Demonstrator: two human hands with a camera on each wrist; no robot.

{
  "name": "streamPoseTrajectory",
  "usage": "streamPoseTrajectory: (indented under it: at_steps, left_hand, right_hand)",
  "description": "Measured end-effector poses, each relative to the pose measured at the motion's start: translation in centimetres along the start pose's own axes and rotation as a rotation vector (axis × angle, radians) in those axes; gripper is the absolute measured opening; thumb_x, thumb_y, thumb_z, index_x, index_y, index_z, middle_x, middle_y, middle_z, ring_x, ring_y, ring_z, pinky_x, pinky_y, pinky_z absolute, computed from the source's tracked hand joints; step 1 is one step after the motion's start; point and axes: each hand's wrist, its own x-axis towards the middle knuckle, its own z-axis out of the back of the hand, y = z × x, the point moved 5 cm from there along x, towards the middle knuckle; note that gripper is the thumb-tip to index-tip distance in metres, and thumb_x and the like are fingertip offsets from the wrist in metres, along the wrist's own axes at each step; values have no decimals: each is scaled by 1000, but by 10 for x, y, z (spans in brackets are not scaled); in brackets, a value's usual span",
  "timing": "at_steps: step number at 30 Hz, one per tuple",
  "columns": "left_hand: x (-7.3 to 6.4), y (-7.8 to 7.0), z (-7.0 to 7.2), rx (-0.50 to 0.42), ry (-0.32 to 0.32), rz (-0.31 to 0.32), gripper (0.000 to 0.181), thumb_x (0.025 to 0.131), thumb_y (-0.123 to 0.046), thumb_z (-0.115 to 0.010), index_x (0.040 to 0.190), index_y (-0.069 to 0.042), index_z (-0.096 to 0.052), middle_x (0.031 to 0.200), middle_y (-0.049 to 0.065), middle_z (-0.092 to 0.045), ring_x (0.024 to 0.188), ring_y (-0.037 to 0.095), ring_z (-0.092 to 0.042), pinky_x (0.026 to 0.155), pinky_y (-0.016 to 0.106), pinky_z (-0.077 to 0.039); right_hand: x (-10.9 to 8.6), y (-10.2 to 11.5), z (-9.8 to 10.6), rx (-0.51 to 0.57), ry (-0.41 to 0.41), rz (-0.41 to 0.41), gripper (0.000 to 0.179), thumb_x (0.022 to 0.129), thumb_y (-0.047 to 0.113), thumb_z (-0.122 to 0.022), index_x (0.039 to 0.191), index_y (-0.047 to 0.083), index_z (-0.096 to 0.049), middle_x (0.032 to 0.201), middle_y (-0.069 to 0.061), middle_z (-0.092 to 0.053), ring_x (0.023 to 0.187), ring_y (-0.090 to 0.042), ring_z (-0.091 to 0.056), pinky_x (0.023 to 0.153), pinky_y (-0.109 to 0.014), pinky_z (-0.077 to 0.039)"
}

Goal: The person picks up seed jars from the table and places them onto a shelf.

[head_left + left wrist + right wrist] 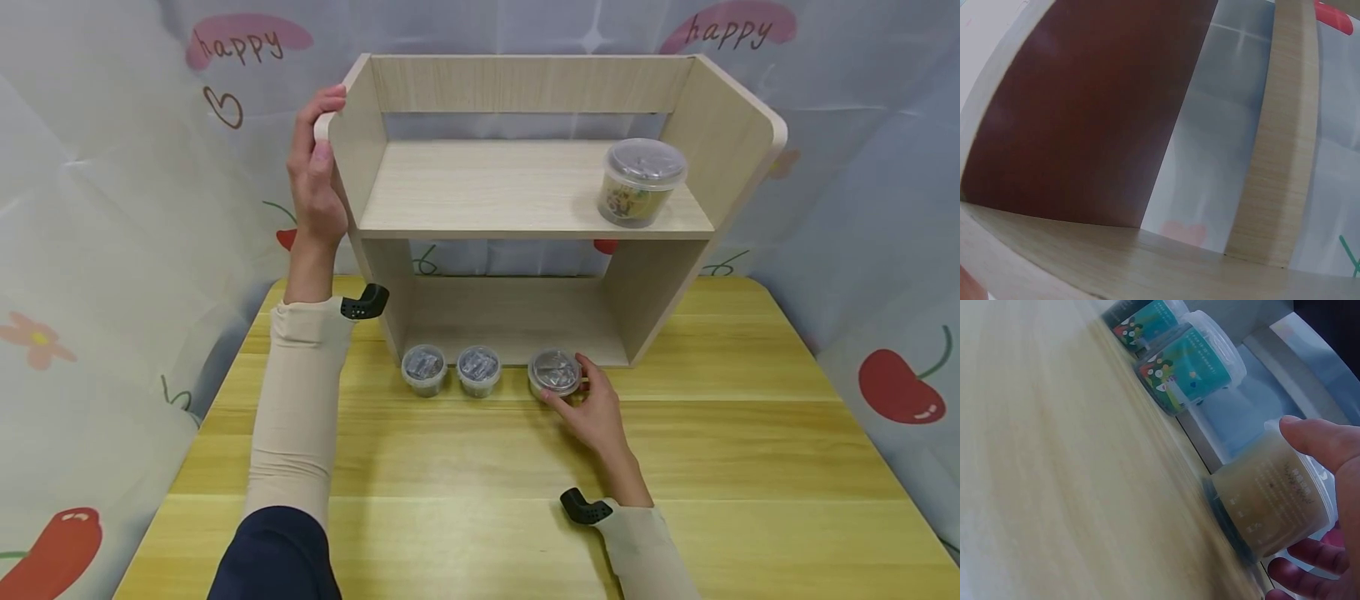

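Observation:
My left hand (318,179) grips the upper front corner of the left side panel of a pale wooden shelf (525,187); only a sliver of it shows in the left wrist view. With thumb and fingers, my right hand (596,412) holds a small clear-lidded plastic tub (555,372) at the shelf's lower front edge. That tub has a tan label with white print in the right wrist view. To its left on the table stand two similar tubs, a middle tub (478,371) and a left tub (424,369), both with teal picture labels (1191,369).
A larger lidded tub (641,183) with a yellowish label stands at the right of the upper shelf board. The shelf stands at the back of a yellow wooden table (450,533). Behind and beside it hangs a printed white cloth (112,208).

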Motion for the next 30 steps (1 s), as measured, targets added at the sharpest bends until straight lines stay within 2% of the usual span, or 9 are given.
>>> streamPoseTrajectory:
  at_steps: [16,25,30]
  left_hand:
    - [-1,1,0,-3,7,-7,49,85,-17,-31,122,13,-46,136,19,-49,131,24,-41,112,39,-29]
    - [-1,1,0,-6,5,0,49,85,-17,-31,121,12,-47,135,18,-50,130,24,-41,111,38,-30]
    - [-1,0,0,-19,4,6,48,85,-17,-31,121,11,-48,135,19,-50,131,24,-41,112,38,-29]
  right_hand:
    - [4,-3,-6,9,-24,36,90,74,27,-85,145,-5,-39,123,-24,-55,93,-34,-54,79,-44,-45]
    - [7,-4,-11,37,20,18,95,75,29,-85,148,-4,-35,139,-27,-46,123,-40,-49,99,-53,-43]
    - [9,-3,-13,34,33,11,96,75,29,-85,148,-4,-34,141,-27,-44,130,-42,-44,105,-53,-39]
